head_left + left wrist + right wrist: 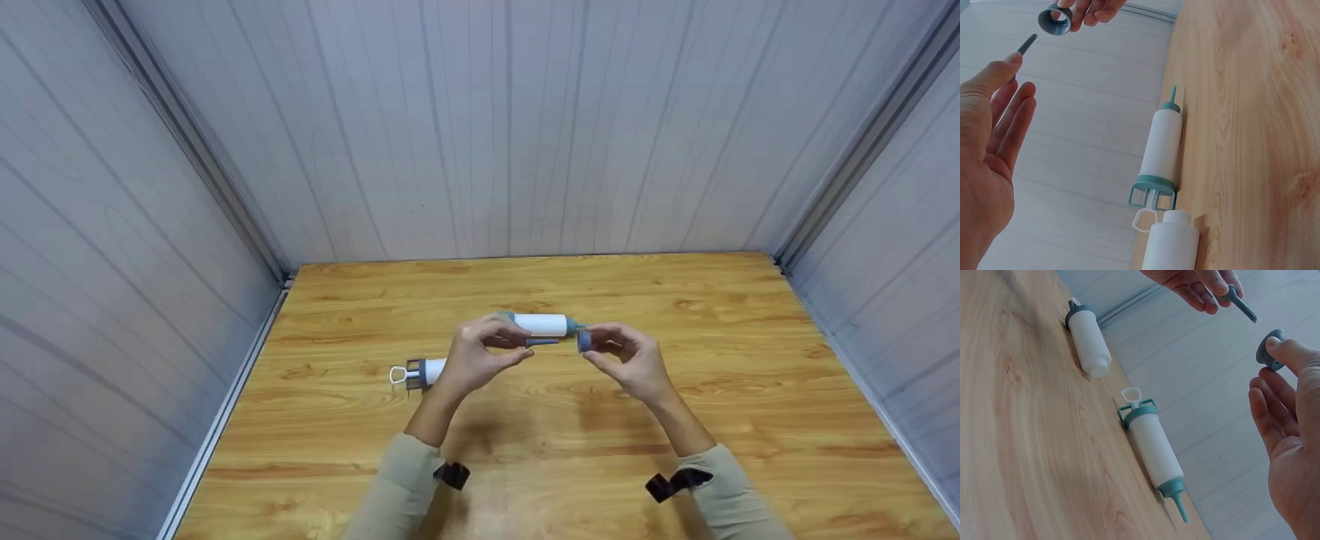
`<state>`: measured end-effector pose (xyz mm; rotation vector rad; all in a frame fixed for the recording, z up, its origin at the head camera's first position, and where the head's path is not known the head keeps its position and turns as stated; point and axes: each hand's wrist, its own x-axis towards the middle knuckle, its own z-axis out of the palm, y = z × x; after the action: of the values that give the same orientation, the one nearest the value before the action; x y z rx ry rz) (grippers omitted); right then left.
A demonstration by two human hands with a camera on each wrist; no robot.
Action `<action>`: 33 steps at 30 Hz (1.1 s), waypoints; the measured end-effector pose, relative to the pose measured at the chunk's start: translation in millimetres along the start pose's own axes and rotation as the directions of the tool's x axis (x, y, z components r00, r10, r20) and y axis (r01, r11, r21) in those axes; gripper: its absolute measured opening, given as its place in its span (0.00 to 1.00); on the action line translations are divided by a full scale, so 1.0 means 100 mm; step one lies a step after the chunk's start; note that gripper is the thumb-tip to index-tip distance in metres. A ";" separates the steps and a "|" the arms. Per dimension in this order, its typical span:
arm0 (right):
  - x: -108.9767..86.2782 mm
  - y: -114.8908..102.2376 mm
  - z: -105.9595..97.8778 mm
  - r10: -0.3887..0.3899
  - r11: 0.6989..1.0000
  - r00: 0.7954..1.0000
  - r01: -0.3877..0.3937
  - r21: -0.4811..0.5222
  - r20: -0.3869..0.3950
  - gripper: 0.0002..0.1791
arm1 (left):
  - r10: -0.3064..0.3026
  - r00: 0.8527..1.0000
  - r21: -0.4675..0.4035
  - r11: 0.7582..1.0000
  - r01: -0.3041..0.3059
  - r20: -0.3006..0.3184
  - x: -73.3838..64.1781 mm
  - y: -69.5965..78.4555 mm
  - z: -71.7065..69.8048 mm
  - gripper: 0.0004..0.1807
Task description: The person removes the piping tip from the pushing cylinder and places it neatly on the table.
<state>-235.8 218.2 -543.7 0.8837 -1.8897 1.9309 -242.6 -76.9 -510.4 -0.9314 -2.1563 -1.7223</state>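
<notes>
In the head view my left hand pinches a slim blue-grey nozzle between thumb and fingers, its thin tip pointing right. Facing it, my right hand pinches a round blue-grey cap. A small gap separates nozzle and cap, both held above the table. The left wrist view shows the cap's hollow, ringed inside. Behind the hands lies a white syringe with teal ends and a teal nozzle. A second white syringe has a blue-grey collar and a bare neck; my left hand partly covers it in the head view.
Both syringes lie on a wood-grain table, the blue-grey one nearer the left. Pale panel walls stand behind the table and at both sides. Each sleeve carries a black wrist strap.
</notes>
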 end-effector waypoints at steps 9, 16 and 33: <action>0.02 0.00 -0.17 0.015 0.999 1.000 -0.016 -0.047 -0.024 0.21 | -0.017 1.000 0.000 1.000 0.017 0.002 0.10 -0.01 0.06 0.11; 0.05 -0.01 -0.26 0.028 0.994 0.999 -0.030 -0.101 -0.023 0.20 | -0.081 0.997 -0.005 0.997 0.081 -0.006 0.17 -0.03 0.09 0.11; -0.02 0.10 -0.48 0.188 0.947 0.978 -0.204 -0.249 -0.088 0.19 | -0.226 0.971 0.027 0.973 0.229 -0.072 0.29 -0.17 0.27 0.12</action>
<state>-250.4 265.0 -550.0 0.5704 -2.1981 1.7373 -269.4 -44.4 -516.0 -0.6262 -2.3159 -1.7807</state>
